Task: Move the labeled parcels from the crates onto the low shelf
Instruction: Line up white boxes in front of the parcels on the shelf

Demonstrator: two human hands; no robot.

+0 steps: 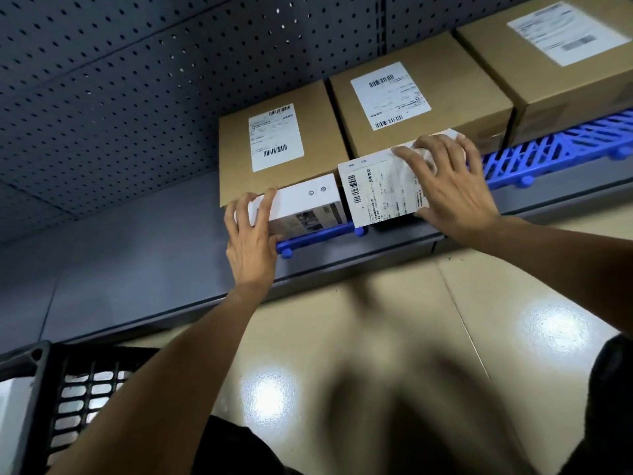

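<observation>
Two small white parcels sit side by side on the blue plastic pallet (561,145) of the low grey shelf (137,255). My left hand (251,241) grips the left end of the left white parcel (305,204), fingers curled over its top edge. My right hand (448,186) lies spread on top of the right white parcel (376,190), which bears a barcode label. Behind them stand three brown cardboard parcels with white labels: left (281,145), middle (418,104) and right (548,53).
A black plastic crate (37,389) stands at the lower left on the beige tiled floor (411,337). A dark perforated back panel (120,80) rises behind the shelf. The shelf surface stretches bare to the left of the parcels.
</observation>
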